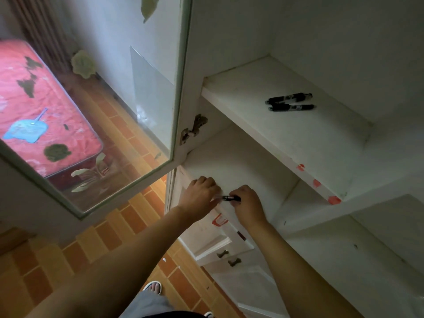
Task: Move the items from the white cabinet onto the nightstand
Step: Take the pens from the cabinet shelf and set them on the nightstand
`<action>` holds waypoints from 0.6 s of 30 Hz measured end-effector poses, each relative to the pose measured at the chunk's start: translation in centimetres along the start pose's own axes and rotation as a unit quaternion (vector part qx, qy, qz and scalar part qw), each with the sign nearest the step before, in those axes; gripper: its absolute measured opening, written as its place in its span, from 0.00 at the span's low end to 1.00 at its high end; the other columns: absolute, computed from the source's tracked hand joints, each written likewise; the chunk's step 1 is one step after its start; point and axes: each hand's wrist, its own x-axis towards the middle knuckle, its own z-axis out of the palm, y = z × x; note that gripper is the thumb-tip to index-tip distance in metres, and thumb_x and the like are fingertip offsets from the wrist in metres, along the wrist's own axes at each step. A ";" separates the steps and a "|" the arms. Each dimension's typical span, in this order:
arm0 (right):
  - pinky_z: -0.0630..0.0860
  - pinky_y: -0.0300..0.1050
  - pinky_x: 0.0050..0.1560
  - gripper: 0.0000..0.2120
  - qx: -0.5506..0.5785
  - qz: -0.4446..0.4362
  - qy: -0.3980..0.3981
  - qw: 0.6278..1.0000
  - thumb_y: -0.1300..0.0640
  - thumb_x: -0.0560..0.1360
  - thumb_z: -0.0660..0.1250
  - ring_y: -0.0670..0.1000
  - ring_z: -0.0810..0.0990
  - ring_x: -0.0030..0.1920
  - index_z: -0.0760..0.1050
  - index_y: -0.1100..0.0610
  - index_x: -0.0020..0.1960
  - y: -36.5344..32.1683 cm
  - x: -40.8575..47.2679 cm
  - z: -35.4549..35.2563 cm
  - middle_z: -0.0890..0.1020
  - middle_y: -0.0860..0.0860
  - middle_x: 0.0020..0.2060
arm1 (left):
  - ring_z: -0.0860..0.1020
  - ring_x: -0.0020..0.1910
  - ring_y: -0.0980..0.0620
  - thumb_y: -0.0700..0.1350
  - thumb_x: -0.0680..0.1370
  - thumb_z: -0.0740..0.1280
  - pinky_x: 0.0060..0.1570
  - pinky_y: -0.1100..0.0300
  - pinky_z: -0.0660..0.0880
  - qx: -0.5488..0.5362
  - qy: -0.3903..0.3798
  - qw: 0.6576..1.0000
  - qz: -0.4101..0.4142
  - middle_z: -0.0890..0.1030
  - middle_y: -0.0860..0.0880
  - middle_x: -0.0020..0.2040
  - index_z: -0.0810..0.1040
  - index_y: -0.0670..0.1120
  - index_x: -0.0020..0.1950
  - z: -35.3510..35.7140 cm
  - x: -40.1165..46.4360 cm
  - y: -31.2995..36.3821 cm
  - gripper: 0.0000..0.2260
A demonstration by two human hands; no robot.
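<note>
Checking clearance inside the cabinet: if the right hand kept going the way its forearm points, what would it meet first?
Probably the cabinet's inner side wall, just beyond the right hand, which grips a dark pen. Depth is unclear, so that is a guess.

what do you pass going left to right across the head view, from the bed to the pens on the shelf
red bed → glass cabinet door → door hinge → left hand → right hand → two black pens on the upper shelf

Two black pens (290, 102) lying side by side on upper shelf (309, 138) of white cabinet; third black pen (230, 198) above lower shelf.
</note>
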 end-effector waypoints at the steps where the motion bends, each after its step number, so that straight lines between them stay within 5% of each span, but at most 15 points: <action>1: 0.76 0.42 0.57 0.11 -0.004 -0.001 0.000 1.000 0.59 0.80 0.71 0.50 0.78 0.54 0.83 0.56 0.61 0.0 -0.1 0.0 0.79 0.51 0.55 | 0.73 0.60 0.49 0.56 0.81 0.67 0.58 0.53 0.73 0.002 0.002 1.000 -0.010 0.77 0.52 0.60 0.80 0.55 0.64 0.0 -0.3 0.0 0.14; 11: 0.69 0.23 0.48 0.15 0.030 -0.009 -0.017 0.999 0.54 0.79 0.72 0.44 0.74 0.55 0.80 0.57 0.65 0.2 -1.7 -0.2 0.77 0.49 0.59 | 0.76 0.53 0.52 0.53 0.81 0.68 0.51 0.57 0.79 -0.080 -0.039 0.994 -0.060 0.73 0.51 0.62 0.74 0.51 0.67 0.5 -1.7 1.3 0.15; 15: 0.75 0.34 0.56 0.13 0.036 -0.006 0.004 0.999 0.52 0.83 0.67 0.45 0.74 0.56 0.81 0.56 0.63 0.5 -2.2 -0.1 0.78 0.49 0.59 | 0.77 0.49 0.52 0.53 0.82 0.66 0.48 0.60 0.79 -0.079 -0.047 0.993 -0.069 0.73 0.50 0.62 0.73 0.50 0.66 0.5 -1.9 1.8 0.15; 18: 0.70 0.31 0.53 0.12 0.035 0.008 0.022 0.999 0.52 0.83 0.67 0.45 0.73 0.56 0.82 0.56 0.62 0.5 -2.4 0.0 0.78 0.49 0.58 | 0.78 0.50 0.52 0.53 0.82 0.67 0.49 0.61 0.77 -0.081 -0.050 0.993 -0.068 0.74 0.50 0.61 0.73 0.50 0.66 0.4 -1.9 2.1 0.15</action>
